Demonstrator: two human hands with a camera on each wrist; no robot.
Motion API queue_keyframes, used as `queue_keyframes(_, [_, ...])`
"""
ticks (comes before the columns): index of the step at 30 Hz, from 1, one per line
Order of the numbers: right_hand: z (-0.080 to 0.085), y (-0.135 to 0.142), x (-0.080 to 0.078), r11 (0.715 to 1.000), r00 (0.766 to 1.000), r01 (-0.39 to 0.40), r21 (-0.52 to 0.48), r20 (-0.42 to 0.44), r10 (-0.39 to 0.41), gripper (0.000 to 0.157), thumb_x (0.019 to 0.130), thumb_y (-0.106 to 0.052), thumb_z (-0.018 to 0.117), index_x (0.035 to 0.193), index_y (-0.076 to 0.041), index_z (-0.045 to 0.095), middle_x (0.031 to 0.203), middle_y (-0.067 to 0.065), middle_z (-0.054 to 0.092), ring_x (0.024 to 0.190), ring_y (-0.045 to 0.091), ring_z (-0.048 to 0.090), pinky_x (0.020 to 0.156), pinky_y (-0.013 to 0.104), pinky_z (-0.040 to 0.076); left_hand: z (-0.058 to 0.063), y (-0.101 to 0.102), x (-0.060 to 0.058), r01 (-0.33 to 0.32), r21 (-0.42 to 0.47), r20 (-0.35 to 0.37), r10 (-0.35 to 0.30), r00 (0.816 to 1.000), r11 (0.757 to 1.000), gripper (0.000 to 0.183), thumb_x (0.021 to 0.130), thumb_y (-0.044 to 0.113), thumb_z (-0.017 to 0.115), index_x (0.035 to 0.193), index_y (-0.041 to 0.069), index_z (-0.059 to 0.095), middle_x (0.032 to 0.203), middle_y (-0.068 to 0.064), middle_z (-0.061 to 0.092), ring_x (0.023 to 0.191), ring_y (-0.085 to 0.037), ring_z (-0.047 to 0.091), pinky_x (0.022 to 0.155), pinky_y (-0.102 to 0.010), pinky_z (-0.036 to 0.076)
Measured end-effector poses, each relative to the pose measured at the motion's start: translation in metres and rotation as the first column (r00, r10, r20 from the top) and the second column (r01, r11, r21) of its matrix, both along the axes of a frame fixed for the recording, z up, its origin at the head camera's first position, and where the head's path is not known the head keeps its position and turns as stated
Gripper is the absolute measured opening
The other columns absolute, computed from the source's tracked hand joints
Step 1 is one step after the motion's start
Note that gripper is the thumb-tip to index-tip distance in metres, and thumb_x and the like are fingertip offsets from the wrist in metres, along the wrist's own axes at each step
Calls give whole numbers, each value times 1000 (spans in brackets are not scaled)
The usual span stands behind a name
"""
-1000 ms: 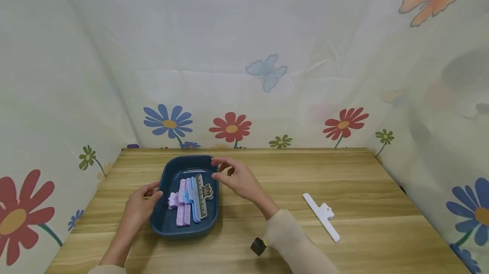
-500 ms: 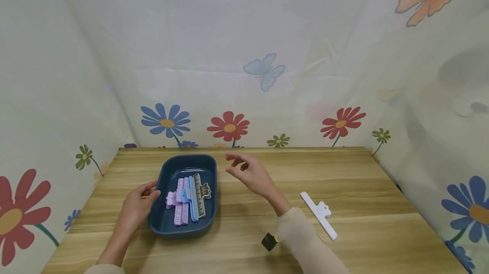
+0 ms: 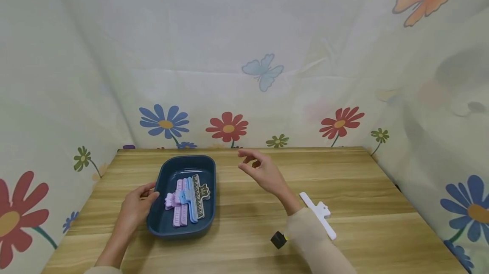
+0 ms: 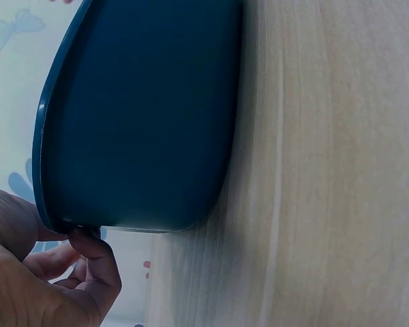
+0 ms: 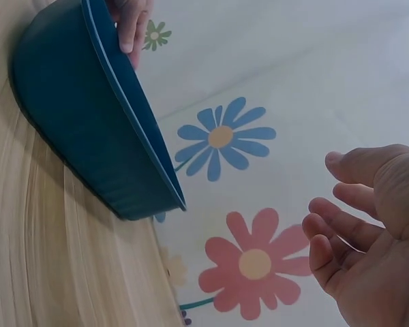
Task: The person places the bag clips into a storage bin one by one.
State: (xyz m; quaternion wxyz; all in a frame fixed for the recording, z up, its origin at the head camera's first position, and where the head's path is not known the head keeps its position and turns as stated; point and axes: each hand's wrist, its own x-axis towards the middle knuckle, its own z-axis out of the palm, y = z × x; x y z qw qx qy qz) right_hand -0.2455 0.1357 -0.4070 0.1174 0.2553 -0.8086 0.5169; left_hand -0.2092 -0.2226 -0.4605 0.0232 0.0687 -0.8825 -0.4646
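A dark blue rectangular basin (image 3: 181, 233) stands on the left half of the table. My left hand (image 3: 135, 206) pinches its left rim between thumb and fingers; the left wrist view shows fingers (image 4: 95, 269) under the rim. Inside the basin lie purple clips (image 3: 177, 215), a light blue clip (image 3: 192, 202) and a dark clip with a piano-key pattern (image 3: 199, 197). To the right of the basin my right hand (image 3: 265, 172) hovers over the table, fingers loosely bent and holding nothing. A white clip (image 3: 322, 210) rests on the table, partly covered by the right sleeve.
The wooden table (image 3: 244, 231) runs back to a flower-printed cloth (image 3: 214, 87), which also hangs at both sides. A small black block-like piece (image 3: 279, 240) sits beside the right sleeve (image 3: 311, 231).
My right hand has drawn away from the basin's right rim toward the right, its sleeve now overlapping the white clip. My left hand keeps its hold on the rim.
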Motion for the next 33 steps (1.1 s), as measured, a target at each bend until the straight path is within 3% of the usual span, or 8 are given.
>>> queue_keyframes(8, [2,25,2,999,999,36,-14,33,-36,39,97,-11,72,135,-3,66,124,11,70,103,25,63,86,35,51,1,0,1,-4,-3,6,4,1000,1000,46,107,16,55,146,-9,50,125,-30,58,109,-40,57,90,-44,51])
queue_keyframes(18, [0,63,6,994,994,111,8,11,-111,39,99,-13,71,136,-5,65,123,9,69,103,24,62,86,31,51,0,0,1,-3,-8,0,3,1000,1000,46,106,16,56,145,-9,51,124,-29,58,109,-40,57,88,-43,50])
queue_keyframes(33, [-4,121,17,979,978,204,-1,-31,-204,36,100,-9,68,135,-2,65,123,14,68,101,18,61,82,21,49,0,0,0,4,-14,8,-4,1000,1000,47,107,17,55,146,-8,50,126,-30,58,109,-41,58,92,-48,51])
